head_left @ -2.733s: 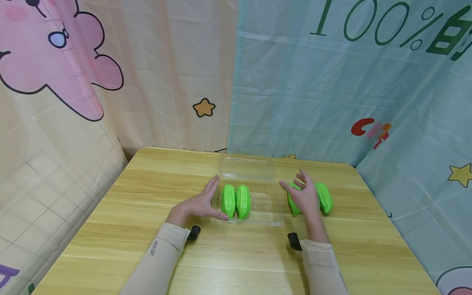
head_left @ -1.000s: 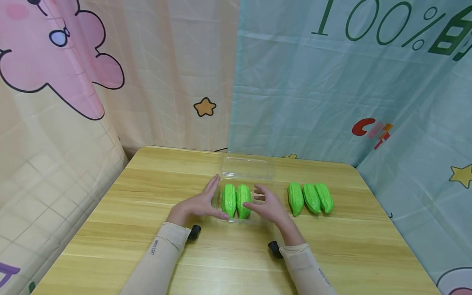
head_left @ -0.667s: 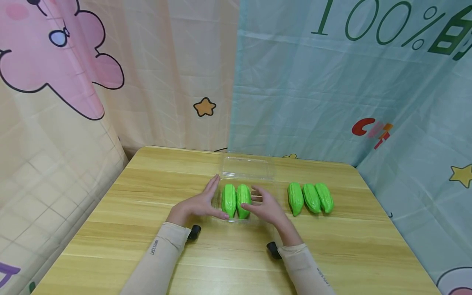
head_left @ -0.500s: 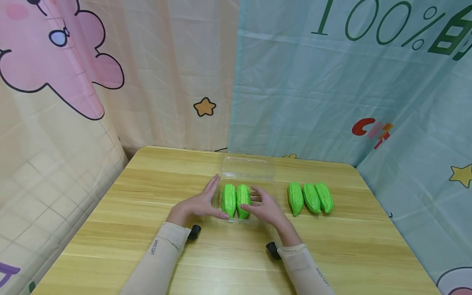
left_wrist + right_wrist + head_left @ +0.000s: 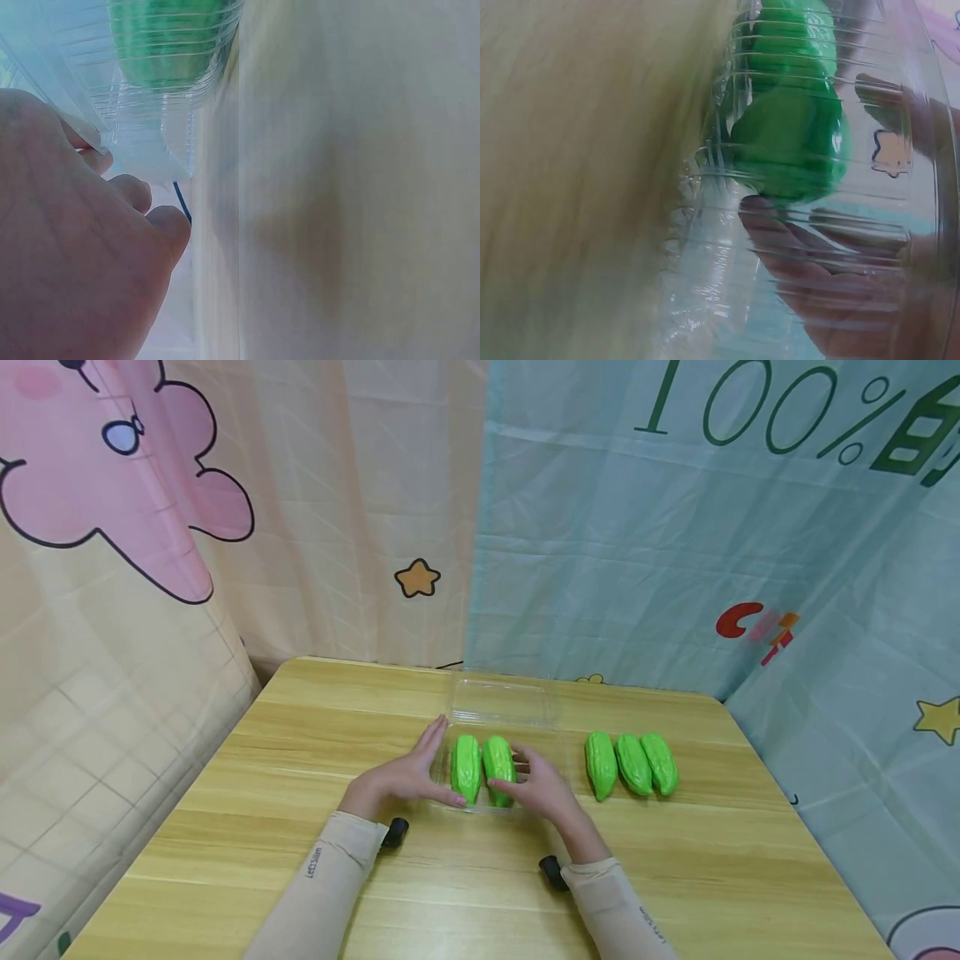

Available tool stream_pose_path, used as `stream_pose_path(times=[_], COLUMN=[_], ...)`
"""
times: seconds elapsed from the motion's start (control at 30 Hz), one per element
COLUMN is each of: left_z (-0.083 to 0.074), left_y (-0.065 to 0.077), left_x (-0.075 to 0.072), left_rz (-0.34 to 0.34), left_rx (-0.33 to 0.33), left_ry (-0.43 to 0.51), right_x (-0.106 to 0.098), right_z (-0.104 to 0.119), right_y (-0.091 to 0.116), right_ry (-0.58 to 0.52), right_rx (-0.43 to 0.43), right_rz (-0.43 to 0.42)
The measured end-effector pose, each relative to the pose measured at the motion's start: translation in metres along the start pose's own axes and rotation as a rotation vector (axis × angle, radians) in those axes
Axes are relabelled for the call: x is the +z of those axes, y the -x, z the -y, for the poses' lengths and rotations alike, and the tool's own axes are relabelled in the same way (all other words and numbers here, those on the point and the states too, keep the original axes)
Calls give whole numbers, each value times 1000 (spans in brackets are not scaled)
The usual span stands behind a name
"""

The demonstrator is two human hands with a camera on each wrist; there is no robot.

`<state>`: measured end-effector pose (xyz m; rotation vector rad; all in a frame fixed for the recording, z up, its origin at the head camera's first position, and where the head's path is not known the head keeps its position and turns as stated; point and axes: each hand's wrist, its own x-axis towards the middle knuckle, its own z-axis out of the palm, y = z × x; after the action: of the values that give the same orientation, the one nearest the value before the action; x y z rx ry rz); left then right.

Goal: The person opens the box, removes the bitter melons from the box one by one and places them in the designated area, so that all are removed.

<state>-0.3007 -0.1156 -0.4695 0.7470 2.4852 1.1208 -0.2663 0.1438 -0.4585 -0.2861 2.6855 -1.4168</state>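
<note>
In the head view, two bumpy green bitter melons lie side by side in the left part of a clear plastic clamshell box (image 5: 536,810), whose lid (image 5: 504,703) is folded back. My right hand (image 5: 542,787) holds the right-hand melon (image 5: 498,764), thumb over its near part and fingers on its right side; the right wrist view shows fingertips (image 5: 761,210) against a melon through the ribbed wall. The other melon (image 5: 466,768) lies to its left. My left hand (image 5: 405,777) rests along the box's left side, fingers extended, thumb at the front edge.
Three more green bitter melons (image 5: 632,764) lie in a row on the wooden table (image 5: 300,735), right of the box. Printed curtains (image 5: 600,552) hang behind the table and at its sides.
My right hand came from the melons on the right to the box. In the last half second the right-hand melon in the box shifted slightly right and tilted. My left hand stays put.
</note>
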Motion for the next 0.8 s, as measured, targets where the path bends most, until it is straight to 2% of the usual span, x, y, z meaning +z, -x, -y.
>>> stream_pose_path(times=[0.37,0.8], left_z=[1,-2], left_y=[-1,0], left_x=[0,0], left_rz=[1,1], left_rx=[4,13], left_ry=[-9,-12], right_x=[4,5], right_z=[-3,-2], right_y=[-2,-1], right_ry=[150,172], right_rx=[-19,23], right_rz=[-6,-16])
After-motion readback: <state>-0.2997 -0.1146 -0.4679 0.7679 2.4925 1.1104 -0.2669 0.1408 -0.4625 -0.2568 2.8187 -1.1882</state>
